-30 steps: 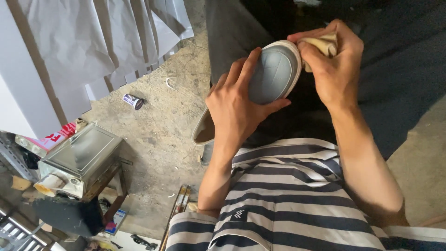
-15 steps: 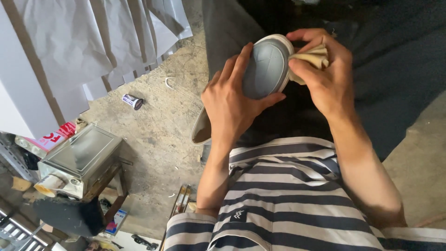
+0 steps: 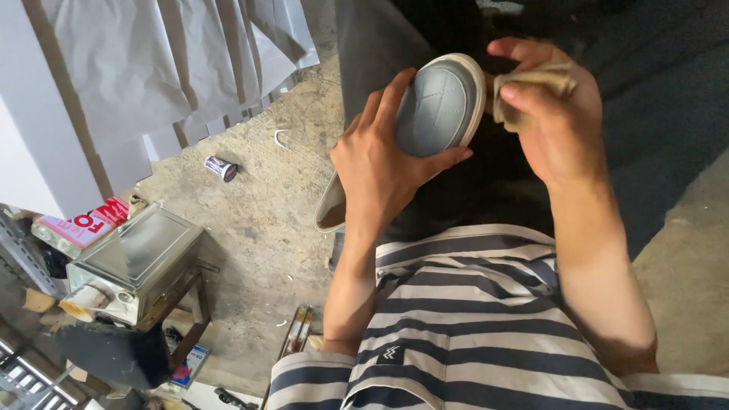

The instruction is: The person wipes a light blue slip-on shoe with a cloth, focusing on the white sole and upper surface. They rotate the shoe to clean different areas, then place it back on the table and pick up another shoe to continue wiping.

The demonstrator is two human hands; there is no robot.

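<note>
Head view: left hand (image 3: 383, 171) grip closed around grey shoe (image 3: 437, 106), sole turned up, held above the lap at frame centre. Right hand (image 3: 550, 114) grip pinched shut on tan cloth (image 3: 531, 95), touching the shoe's white rim on its right side. Concrete floor (image 3: 258, 220) below; metal box (image 3: 133, 258) and small can (image 3: 221, 168) lie left.

Even, soft daylight is seen throughout; the area beyond the shoe (image 3: 439, 106) is left in deep shadow. Mild glare is shown on the metal box (image 3: 137, 258) lid.
</note>
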